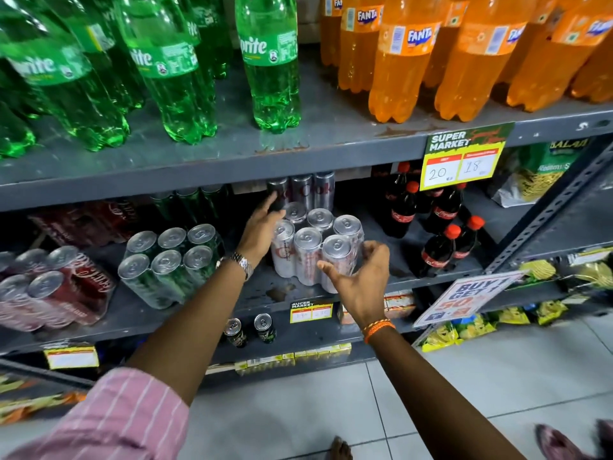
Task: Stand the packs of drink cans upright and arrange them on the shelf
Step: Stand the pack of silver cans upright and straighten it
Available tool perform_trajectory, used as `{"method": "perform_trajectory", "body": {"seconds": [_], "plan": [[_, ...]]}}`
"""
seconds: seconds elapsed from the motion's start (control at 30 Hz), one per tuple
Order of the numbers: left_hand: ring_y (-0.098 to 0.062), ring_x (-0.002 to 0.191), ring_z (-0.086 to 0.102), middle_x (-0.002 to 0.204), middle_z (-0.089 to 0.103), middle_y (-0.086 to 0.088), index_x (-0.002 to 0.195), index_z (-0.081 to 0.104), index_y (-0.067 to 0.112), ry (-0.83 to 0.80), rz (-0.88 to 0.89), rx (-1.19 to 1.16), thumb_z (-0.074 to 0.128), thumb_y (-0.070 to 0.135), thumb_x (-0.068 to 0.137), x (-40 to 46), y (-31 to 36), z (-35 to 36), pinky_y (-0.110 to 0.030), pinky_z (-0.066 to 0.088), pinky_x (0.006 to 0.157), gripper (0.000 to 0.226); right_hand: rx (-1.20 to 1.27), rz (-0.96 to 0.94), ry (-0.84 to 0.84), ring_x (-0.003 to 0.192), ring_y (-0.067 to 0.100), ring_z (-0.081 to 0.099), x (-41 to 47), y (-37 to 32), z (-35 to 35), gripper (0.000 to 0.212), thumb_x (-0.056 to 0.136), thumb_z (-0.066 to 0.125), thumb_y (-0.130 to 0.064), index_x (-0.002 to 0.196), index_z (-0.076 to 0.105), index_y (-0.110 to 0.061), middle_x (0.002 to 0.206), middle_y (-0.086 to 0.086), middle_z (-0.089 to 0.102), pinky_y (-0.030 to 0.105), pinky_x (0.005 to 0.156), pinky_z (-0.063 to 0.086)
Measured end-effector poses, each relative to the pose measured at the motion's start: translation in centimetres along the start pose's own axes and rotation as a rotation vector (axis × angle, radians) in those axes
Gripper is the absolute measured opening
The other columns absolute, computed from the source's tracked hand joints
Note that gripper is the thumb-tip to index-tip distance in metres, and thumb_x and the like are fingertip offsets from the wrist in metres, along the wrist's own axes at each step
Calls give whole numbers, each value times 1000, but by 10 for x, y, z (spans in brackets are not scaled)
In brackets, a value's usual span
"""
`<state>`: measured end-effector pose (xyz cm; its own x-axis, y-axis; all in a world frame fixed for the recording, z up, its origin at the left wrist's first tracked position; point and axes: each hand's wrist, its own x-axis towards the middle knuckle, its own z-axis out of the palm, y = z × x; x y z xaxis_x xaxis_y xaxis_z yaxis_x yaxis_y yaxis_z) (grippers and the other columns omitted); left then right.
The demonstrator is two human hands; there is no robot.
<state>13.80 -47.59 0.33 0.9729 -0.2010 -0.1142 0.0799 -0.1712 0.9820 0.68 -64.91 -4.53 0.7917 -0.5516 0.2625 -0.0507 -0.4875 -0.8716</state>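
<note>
A shrink-wrapped pack of silver cans (315, 247) stands upright near the front of the grey middle shelf (205, 313). My left hand (262, 227) rests flat against its left side, fingers reaching toward another silver pack (308, 192) lying further back. My right hand (358, 277) hovers at the pack's front right corner, fingers spread and curled, barely touching the wrap. To the left stands an upright pack of green cans (169, 260). A red pack (56, 287) leans tilted at the far left. More green cans (189, 204) and a red pack (86, 220) sit behind.
Small cola bottles (434, 234) stand right of the silver pack. The shelf above holds green Sprite bottles (166, 78) and orange Fanta bottles (431, 61). A price tag (461, 161) hangs from its edge. Two loose cans (248, 330) sit on the lower shelf. A promo sign (464, 297) juts out right.
</note>
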Motion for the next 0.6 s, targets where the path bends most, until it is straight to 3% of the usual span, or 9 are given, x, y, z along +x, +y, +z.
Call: {"method": "perform_trajectory", "body": {"seconds": [0.2, 0.33, 0.47, 0.6], "plan": [[-20, 142, 43, 154, 45, -1, 145, 46, 22, -141, -3, 434, 46, 38, 99, 24, 24, 14, -24, 31, 111, 49, 54, 47, -28, 113, 21, 54, 1, -9, 5, 80, 59, 88, -48, 120, 46, -16, 119, 1, 51, 43, 100, 50], [-31, 132, 50, 145, 51, -9, 143, 45, 21, 82, 119, 705, 52, 37, 94, 7, 26, 22, -35, 42, 106, 51, 76, 86, -30, 119, 25, 51, 11, -9, 0, 90, 57, 83, -61, 125, 49, -13, 124, 5, 53, 42, 104, 46], [-36, 138, 38, 150, 36, -17, 146, 37, 10, 422, 13, 364, 65, 31, 86, -30, 20, 42, -44, 37, 114, 69, 12, 130, -118, 128, 27, 42, 31, -10, -8, 93, 62, 85, -57, 133, 47, -9, 132, 9, 45, 39, 110, 39], [-32, 145, 26, 158, 18, -16, 153, 17, 5, 435, -281, -112, 69, 32, 80, -58, 4, 69, -44, 28, 119, 93, 181, 189, -313, 137, 20, 46, 52, -9, -5, 93, 72, 76, -58, 146, 38, -18, 148, 4, 46, 40, 118, 38]]}}
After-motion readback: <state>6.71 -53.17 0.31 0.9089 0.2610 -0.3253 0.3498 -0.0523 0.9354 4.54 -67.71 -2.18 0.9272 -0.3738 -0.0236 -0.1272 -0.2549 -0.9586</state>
